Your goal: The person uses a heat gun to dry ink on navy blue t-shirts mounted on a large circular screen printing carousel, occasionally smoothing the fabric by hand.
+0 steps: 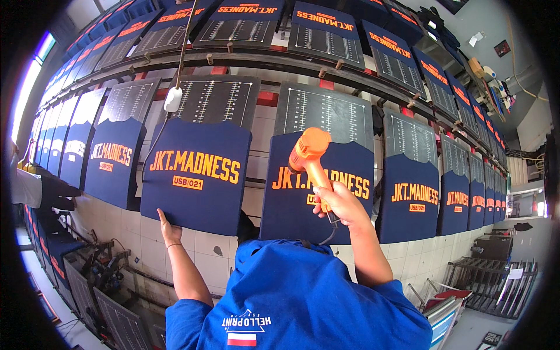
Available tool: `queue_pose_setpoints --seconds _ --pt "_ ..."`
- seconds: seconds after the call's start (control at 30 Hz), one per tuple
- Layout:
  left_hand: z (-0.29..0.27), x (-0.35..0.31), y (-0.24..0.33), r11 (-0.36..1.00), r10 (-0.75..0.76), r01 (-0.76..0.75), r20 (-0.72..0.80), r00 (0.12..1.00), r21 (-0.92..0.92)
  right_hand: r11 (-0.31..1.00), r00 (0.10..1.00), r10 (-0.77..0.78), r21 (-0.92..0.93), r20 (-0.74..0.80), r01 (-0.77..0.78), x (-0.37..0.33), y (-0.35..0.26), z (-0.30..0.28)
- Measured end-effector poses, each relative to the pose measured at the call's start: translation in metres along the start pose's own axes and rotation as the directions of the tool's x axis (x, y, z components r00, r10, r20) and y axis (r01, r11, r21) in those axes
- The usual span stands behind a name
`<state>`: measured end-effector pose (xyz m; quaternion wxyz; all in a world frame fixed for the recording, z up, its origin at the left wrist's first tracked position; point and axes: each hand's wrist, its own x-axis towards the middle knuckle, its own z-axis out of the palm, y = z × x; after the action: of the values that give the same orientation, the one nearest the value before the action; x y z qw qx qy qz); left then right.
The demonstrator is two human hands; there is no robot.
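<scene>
My right hand (344, 204) grips the handle of an orange hot-air gun (310, 149), its barrel tilted toward the left over a navy printed shirt panel (291, 219). Its cord trails from the handle down by my blue sleeve. At the lower edge of another navy panel (192, 213), just to the left, my left hand (169, 228) rests with fingers extended, holding nothing. Both panels lie flat on dark printing boards (326, 111) with white ruled marks, and carry orange lettering above a small orange box. The gun covers part of the right panel's print.
More boards with the same navy panels (408, 198) run in a row to both sides, and a second row lies beyond a rail (274, 58). A white switch (172, 100) hangs on a cord over the left boards. A metal rack (490, 286) stands at lower right.
</scene>
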<state>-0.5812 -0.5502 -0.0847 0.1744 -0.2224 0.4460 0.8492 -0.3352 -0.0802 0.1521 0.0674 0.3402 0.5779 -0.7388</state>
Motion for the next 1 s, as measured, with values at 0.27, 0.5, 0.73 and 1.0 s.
queue_pose_setpoints --seconds 0.27,0.5,0.73,1.0 --pt "-0.005 0.003 -0.001 1.0 0.015 -0.015 -0.003 1.0 0.014 0.997 0.998 0.037 -0.071 0.045 -0.034 -0.002 -0.002 0.008" --pt "-0.002 0.006 0.0 1.0 -0.009 0.009 -0.034 0.999 0.011 1.0 0.999 0.001 -0.029 0.042 0.0 0.009 -0.002 0.014" --pt "-0.004 0.004 -0.003 1.0 0.001 -0.001 -0.033 0.999 -0.008 0.991 0.99 0.092 -0.109 0.11 -0.08 -0.013 0.005 0.013" --pt "-0.006 0.006 -0.004 1.0 0.005 -0.006 -0.067 0.998 -0.014 0.99 0.994 0.098 -0.106 0.056 -0.091 -0.029 0.008 0.011"
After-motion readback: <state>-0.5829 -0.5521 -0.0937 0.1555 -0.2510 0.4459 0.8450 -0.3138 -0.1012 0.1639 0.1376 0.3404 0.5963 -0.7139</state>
